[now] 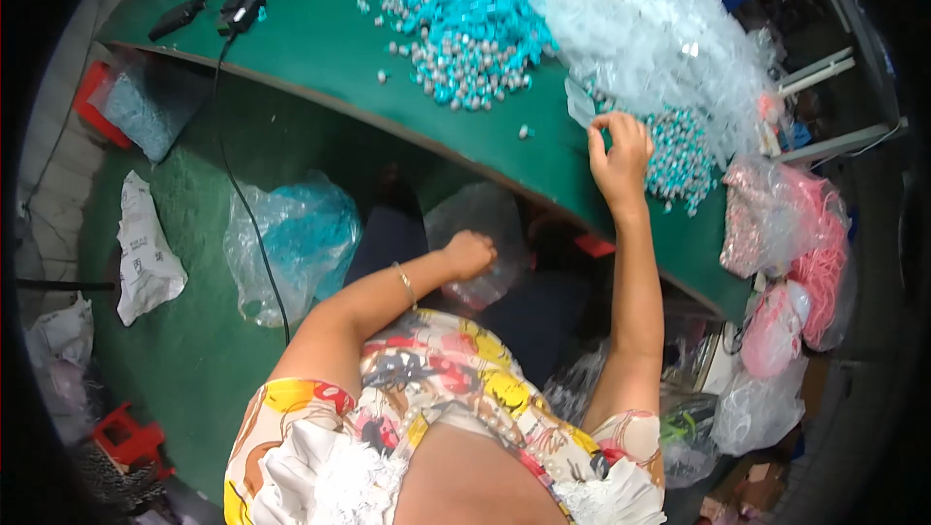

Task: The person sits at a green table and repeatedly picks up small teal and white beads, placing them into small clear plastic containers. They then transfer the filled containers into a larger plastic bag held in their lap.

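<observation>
A: Where does the right hand [619,149] sit?

B: Up at the near edge of the green table [320,50], fingers pinched together just beside a small clear plastic bag [580,103]. It seems to pinch something tiny, but what it holds is too small to tell.

A: And the heap by it?

B: The pile of small teal and silver pieces [679,159] lies touching the fingertips, so the hand can pick from it without stretching. They look hard and glossy, like beads or caps. A bigger pile [465,21] of the same kind lies farther back.

A: The left hand [469,254]?

B: Lowered below the table edge, curled closed against a crinkled clear bag [477,234] over the lap. It appears to grip the film, perhaps keeping the mouth ready beneath the table, though the grip itself is not plain.

A: What else is around?

B: A mound of thin transparent bags [659,31], soft and shiny, behind the pieces; pink bundles in plastic [810,244] at the right; a black cable [247,205] trailing off the table; a bag of teal stuff [291,239] on the floor.
</observation>
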Available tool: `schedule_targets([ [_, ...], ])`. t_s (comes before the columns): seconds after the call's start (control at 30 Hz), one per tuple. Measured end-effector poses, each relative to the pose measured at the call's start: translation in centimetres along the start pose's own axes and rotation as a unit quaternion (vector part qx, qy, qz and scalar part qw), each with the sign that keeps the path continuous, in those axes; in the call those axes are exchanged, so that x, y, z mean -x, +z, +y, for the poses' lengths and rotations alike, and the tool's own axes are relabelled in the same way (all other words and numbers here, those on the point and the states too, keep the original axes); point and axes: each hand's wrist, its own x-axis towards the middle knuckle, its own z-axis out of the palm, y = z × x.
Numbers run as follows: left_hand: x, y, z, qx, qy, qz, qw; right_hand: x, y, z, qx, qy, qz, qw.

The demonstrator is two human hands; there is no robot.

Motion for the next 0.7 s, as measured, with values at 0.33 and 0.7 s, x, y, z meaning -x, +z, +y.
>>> schedule_targets([
  [0.33, 1.3, -13.3, 2.6, 0.164, 0.135, 0.282, 0.936, 4.2, -1.9, -4.1, 0.005, -0.044, -0.031, 0.999],
  [0.7, -4.8, -21.2, -1.9, 0.063, -0.101, 0.383, 0.916, 2.2, -0.8, 1.8, -0.005, 0.068, 0.010, 0.998],
])
